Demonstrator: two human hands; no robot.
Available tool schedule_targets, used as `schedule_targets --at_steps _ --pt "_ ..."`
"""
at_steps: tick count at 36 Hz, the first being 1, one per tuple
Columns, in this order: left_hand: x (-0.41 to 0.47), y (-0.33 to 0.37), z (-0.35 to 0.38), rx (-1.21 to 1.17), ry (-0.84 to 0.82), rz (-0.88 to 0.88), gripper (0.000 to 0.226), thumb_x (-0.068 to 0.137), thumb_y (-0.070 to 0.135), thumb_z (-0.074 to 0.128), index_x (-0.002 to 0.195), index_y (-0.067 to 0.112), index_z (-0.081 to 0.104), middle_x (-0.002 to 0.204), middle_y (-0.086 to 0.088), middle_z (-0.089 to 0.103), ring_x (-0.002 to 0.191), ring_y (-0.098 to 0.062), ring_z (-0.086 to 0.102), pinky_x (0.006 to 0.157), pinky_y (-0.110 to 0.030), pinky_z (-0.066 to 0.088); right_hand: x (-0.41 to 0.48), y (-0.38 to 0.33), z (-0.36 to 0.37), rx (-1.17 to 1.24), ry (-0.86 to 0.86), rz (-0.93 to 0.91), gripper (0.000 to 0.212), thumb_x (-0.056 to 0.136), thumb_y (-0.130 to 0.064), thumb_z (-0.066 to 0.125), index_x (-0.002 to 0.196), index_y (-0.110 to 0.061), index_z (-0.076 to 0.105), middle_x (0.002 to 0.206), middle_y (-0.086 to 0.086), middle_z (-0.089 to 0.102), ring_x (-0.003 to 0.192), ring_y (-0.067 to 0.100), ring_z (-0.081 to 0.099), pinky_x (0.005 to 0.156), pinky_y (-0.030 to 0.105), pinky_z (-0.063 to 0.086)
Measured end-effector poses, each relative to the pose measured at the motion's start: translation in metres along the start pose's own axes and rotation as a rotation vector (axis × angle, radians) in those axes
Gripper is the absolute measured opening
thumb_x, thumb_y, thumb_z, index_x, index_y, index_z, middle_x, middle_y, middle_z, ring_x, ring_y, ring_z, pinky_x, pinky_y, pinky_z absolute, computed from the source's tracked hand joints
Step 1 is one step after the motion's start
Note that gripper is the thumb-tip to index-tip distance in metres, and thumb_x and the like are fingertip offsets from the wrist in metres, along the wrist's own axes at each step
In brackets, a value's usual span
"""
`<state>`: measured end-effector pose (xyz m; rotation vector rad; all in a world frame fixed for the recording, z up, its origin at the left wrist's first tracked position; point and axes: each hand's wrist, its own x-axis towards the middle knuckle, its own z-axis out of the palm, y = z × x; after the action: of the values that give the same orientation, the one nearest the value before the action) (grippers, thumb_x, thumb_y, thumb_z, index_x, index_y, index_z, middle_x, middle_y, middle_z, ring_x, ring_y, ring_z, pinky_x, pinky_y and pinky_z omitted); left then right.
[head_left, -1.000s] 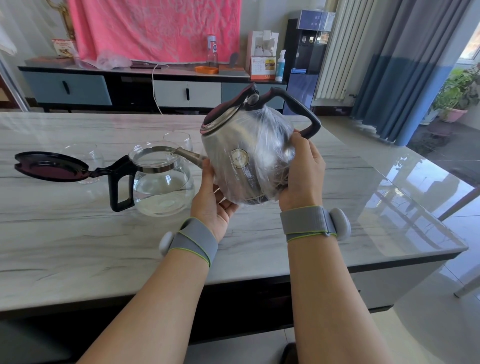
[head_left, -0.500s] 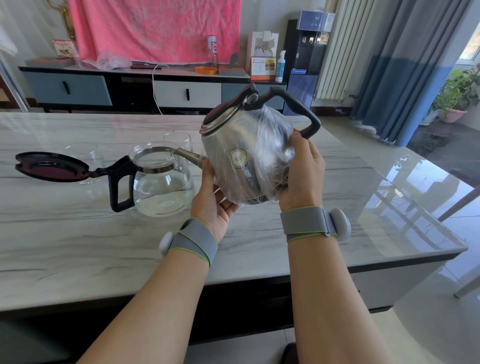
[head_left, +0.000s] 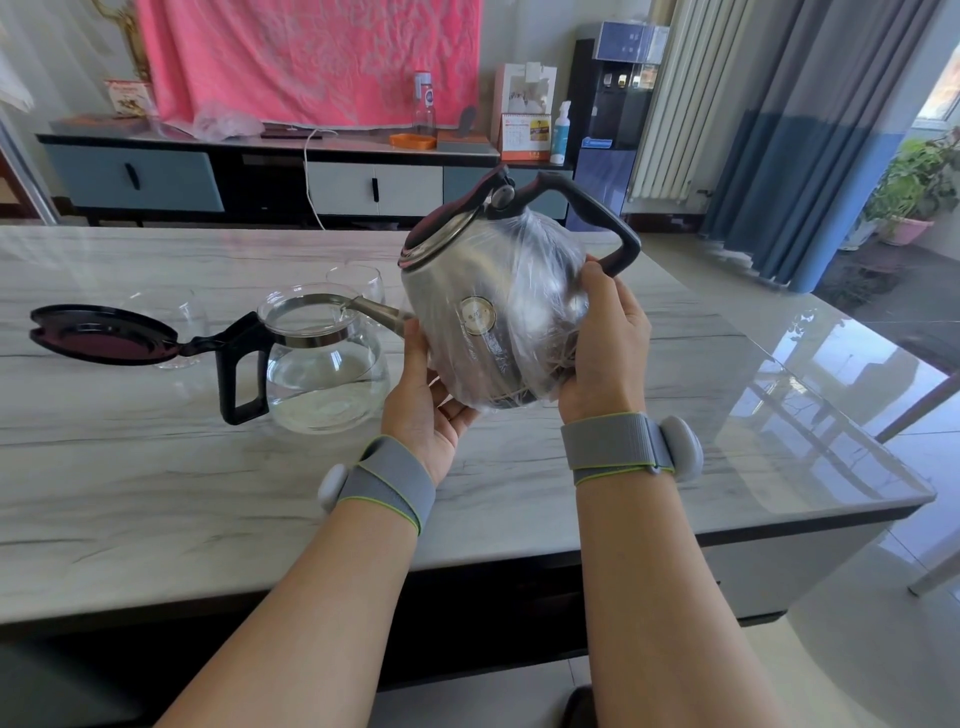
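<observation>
A steel kettle wrapped in clear plastic film, with a dark lid and black handle, is tilted to the left above the table. Its thin spout reaches over the rim of a glass jug that holds some water. My left hand cups the kettle's lower left side from beneath. My right hand grips its right side, just under the handle. The jug has a black handle, and its dark hinged lid lies swung open to the left.
Two clear glasses stand behind the jug on the marble table. The table's right edge and corner are close to my right arm. A sideboard with a bottle and boxes lines the far wall under a pink cloth.
</observation>
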<state>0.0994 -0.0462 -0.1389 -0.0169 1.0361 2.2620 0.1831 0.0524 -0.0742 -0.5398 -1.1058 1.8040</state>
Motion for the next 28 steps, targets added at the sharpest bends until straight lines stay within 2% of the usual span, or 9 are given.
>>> schedule_targets --at_steps 5,10,13,17,22,28 --pt "0.0006 -0.0006 -0.0006 0.006 0.000 0.006 0.052 0.087 0.063 0.063 0.101 0.014 0.070 0.084 -0.005 0.077 0.076 -0.018 0.075 0.068 -0.036 0.063 0.0006 0.0012 -0.0001 0.002 0.003 -0.005 0.021 0.102 -0.020 0.065 0.088 -0.024 0.079 0.090 -0.005 0.072 0.099 0.019 0.064 0.101 0.044 0.054" --pt "0.0006 0.0000 0.0002 0.005 0.005 0.000 0.054 0.086 0.063 0.063 0.104 0.013 0.070 0.086 -0.005 0.077 0.077 -0.018 0.075 0.066 -0.035 0.062 0.0010 0.0017 -0.0007 -0.009 -0.001 -0.006 0.020 0.101 -0.022 0.065 0.088 -0.024 0.080 0.093 -0.004 0.072 0.102 0.020 0.065 0.108 0.050 0.052" --pt "0.0002 0.0000 0.0000 0.004 0.005 0.001 0.055 0.085 0.064 0.064 0.107 0.014 0.070 0.089 -0.005 0.078 0.079 -0.018 0.076 0.067 -0.035 0.062 0.0017 0.0016 -0.0006 -0.004 0.004 -0.011 0.016 0.101 -0.021 0.065 0.096 -0.021 0.080 0.094 -0.004 0.072 0.101 0.019 0.065 0.106 0.047 0.054" --pt "-0.0003 -0.0006 -0.0010 0.000 0.004 -0.004 0.058 0.084 0.065 0.064 0.110 0.013 0.070 0.093 -0.006 0.078 0.081 -0.019 0.076 0.067 -0.035 0.062 0.0015 0.0019 -0.0009 -0.009 0.005 -0.013 0.016 0.102 -0.020 0.065 0.096 -0.021 0.079 0.092 -0.005 0.072 0.099 0.018 0.065 0.102 0.043 0.055" --pt "-0.0002 -0.0009 -0.0002 0.000 0.004 -0.007 0.058 0.084 0.065 0.064 0.110 0.013 0.070 0.092 -0.006 0.078 0.081 -0.019 0.076 0.066 -0.035 0.062 0.0014 0.0021 -0.0005 -0.015 0.003 -0.023 0.016 0.101 -0.022 0.065 0.095 -0.021 0.080 0.096 -0.003 0.073 0.103 0.020 0.066 0.110 0.052 0.051" --pt "0.0001 -0.0012 -0.0010 -0.001 0.004 -0.004 0.059 0.083 0.065 0.065 0.112 0.013 0.070 0.092 -0.006 0.078 0.084 -0.020 0.076 0.070 -0.036 0.062 0.0011 0.0024 -0.0009 -0.009 0.003 -0.019 0.018 0.101 -0.021 0.065 0.091 -0.022 0.079 0.094 -0.003 0.072 0.102 0.020 0.065 0.110 0.053 0.051"
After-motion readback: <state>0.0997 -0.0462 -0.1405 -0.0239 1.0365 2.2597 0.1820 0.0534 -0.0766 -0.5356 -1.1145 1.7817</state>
